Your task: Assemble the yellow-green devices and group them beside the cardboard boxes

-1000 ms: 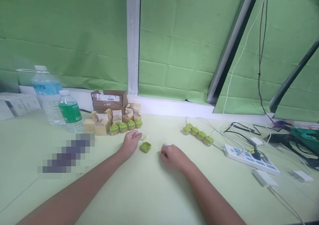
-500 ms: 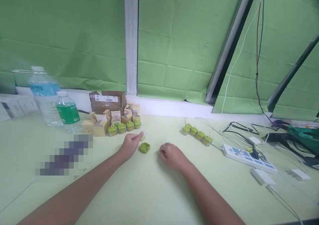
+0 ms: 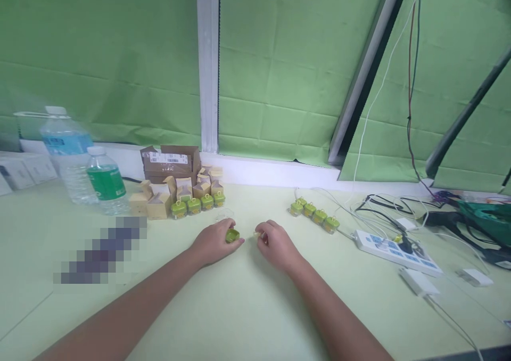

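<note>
My left hand [image 3: 211, 244] is closed around a small green lid [image 3: 232, 236], hollow side up, with the thumb along its near side. Just beyond those fingers, a clear plastic piece [image 3: 224, 215], partly hidden, rests on the table. My right hand [image 3: 276, 245] has its fingertips pinched, and a small pale yellow piece [image 3: 257, 235] sticks out between them; its kind is too small to make out. A short gap separates the two hands. Several little clear boxes with green handled lids [image 3: 194, 206] form a row behind my left hand.
More green-lidded boxes [image 3: 314, 213] line up at the right. Open small cartons [image 3: 159, 204] and a brown cardboard box [image 3: 170, 164] stand at back left beside water bottles [image 3: 106, 182]. A power strip [image 3: 397, 252] with tangled cables [image 3: 371, 220] lies right.
My left hand has let go of the clear piece, which now rests on the table, and has come down onto the green lid. My right hand has turned slightly, showing the pale yellow piece.
</note>
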Motion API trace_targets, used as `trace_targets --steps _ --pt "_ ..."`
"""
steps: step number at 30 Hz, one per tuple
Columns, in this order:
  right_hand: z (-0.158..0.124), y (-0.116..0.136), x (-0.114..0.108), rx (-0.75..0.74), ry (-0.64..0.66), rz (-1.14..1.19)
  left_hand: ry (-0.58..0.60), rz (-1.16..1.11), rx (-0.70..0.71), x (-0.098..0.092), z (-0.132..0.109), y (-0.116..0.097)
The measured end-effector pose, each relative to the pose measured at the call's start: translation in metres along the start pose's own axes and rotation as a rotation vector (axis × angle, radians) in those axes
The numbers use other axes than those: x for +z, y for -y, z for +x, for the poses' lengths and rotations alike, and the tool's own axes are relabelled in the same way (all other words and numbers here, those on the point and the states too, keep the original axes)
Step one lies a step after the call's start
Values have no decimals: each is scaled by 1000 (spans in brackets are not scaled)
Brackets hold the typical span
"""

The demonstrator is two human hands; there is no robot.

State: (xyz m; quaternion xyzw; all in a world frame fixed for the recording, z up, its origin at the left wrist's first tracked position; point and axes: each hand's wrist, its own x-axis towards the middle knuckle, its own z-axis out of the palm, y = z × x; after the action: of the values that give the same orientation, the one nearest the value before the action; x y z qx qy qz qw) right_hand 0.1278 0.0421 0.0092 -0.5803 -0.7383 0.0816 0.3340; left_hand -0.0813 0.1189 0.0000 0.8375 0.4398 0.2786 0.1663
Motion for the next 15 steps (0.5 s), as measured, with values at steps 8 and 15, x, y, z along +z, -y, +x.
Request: trace_targets --steps 8,15 --pt "3 1 6 -24 -100 181 88 -155 125 14 1 6" --pt "3 5 13 7 -19 249 133 -232 142 22 -3 -5"
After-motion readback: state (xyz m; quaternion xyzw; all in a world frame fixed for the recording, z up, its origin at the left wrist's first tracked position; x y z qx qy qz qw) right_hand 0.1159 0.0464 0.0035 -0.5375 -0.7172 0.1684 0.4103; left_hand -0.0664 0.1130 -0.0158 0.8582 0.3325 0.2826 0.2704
